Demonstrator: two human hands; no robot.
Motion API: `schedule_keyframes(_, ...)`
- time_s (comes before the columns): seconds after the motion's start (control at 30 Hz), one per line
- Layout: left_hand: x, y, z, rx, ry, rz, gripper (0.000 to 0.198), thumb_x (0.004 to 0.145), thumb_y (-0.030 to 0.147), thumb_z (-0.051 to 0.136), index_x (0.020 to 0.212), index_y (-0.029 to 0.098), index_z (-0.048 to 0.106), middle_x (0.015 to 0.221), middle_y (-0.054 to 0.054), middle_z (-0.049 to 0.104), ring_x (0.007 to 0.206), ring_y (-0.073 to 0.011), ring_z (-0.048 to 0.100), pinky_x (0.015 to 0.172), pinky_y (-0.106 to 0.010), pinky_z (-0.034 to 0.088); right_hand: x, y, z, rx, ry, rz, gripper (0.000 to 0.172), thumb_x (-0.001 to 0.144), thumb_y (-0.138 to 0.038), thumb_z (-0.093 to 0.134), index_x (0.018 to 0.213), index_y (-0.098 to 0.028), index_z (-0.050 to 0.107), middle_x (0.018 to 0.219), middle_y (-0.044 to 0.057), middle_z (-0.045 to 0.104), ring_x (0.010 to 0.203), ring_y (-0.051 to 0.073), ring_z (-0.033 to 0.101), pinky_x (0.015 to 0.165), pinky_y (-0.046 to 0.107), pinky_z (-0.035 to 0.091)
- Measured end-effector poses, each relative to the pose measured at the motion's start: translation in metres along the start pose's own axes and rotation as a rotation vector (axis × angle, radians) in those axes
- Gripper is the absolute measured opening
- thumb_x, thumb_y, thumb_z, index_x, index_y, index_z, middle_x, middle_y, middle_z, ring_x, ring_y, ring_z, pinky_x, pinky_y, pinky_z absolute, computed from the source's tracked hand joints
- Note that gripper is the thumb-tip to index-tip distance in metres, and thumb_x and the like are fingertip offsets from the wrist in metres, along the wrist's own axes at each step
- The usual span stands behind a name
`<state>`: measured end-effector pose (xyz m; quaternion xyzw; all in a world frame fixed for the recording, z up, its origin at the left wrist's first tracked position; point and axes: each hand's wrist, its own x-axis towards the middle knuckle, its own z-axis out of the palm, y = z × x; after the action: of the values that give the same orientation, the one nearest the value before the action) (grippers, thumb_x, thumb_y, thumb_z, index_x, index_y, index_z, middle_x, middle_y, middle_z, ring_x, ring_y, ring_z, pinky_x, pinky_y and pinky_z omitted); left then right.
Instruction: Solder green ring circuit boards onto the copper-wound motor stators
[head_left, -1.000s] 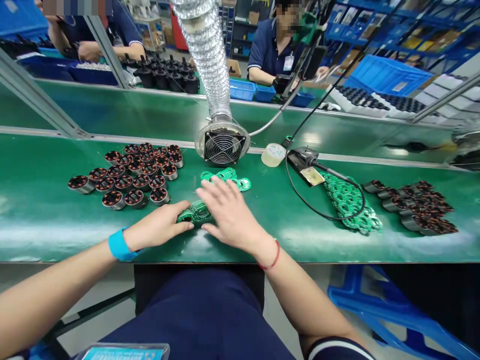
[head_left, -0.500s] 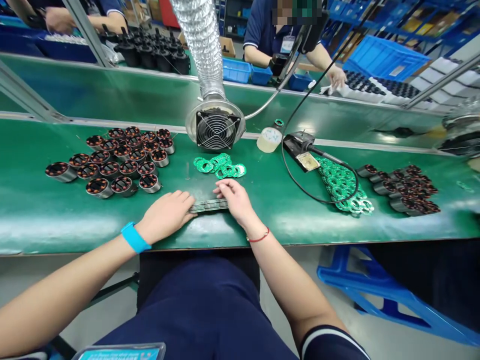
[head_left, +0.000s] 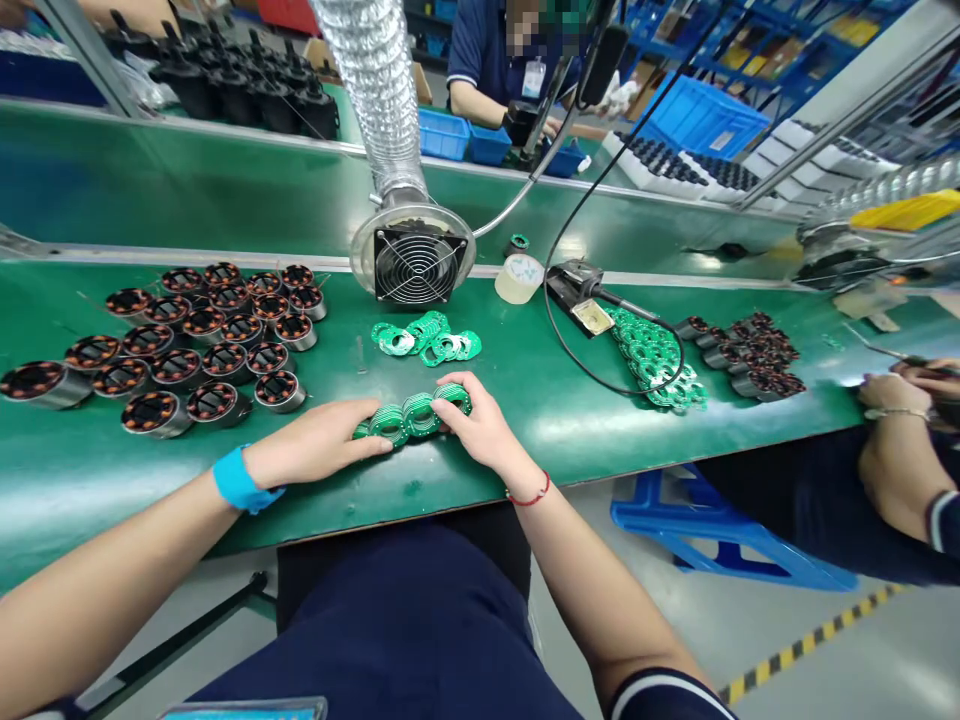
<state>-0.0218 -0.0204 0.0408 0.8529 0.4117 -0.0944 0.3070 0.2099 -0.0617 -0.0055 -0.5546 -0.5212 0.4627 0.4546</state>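
Both my hands grip a row of stacked green ring-shaped circuit boards (head_left: 406,418) just in front of me, with their round faces tilted up toward me. My left hand (head_left: 322,437) closes on the row's left end, thumb along the near side. At the right end my right hand (head_left: 480,422) pinches the boards between thumb and fingers. Beyond them lies a small loose group of the same ring boards (head_left: 427,337) on the green table (head_left: 337,510). Wound copper motor stators in metal cans (head_left: 202,323) stand in a cluster to the left of my hands.
A fan on a foil duct (head_left: 420,262) stands behind the loose boards. A tape roll (head_left: 519,278), a soldering iron stand (head_left: 577,295) with a looping cable, a heap of ring boards (head_left: 652,360) and more stators (head_left: 750,350) are rightward. A co-worker's hands (head_left: 900,390) are at far right.
The row of boards has turned from edge-on, flat on the table, to showing its ring faces. My view has swung right, bringing a co-worker's hands into sight.
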Motion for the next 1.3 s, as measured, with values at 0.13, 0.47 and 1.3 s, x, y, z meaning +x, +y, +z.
schedule_keyframes(0.13, -0.001, 0.003, -0.018, -0.362, -0.275, 0.088, 0.045, 0.088, 0.062, 0.050, 0.097, 0.018, 0.057, 0.091, -0.003, 0.065, 0.080, -0.0204, 0.060, 0.069, -0.029, 0.045, -0.007, -0.025, 0.002, 0.009, -0.121, -0.035, 0.027, 0.078, -0.042, 0.072, 0.085, -0.023, 0.056, 0.075, -0.005, 0.055, 0.067, 0.011, 0.051, 0.069, 0.027, 0.045)
schedule_keyframes(0.47, 0.037, 0.052, 0.006, -0.867, -0.357, 0.145, 0.030, 0.086, 0.046, 0.060, 0.090, 0.016, 0.061, 0.080, -0.002, 0.069, 0.067, -0.0126, 0.056, 0.063, -0.024, 0.044, -0.007, -0.035, -0.027, 0.076, -0.398, 0.058, 0.032, 0.094, -0.052, 0.052, 0.085, -0.022, 0.056, 0.068, -0.006, 0.047, 0.058, 0.009, 0.044, 0.050, 0.020, 0.039)
schedule_keyframes(1.3, 0.010, 0.043, 0.026, -1.023, 0.200, -0.185, 0.088, 0.084, 0.042, 0.060, 0.156, 0.009, 0.022, 0.085, -0.004, 0.073, 0.084, -0.0226, 0.066, 0.084, -0.036, 0.051, 0.080, -0.032, -0.029, -1.021, 0.003, -0.152, 0.042, 0.100, -0.046, 0.046, 0.119, -0.009, 0.053, 0.121, 0.025, 0.061, 0.108, 0.033, 0.060, 0.082, 0.038, 0.043)
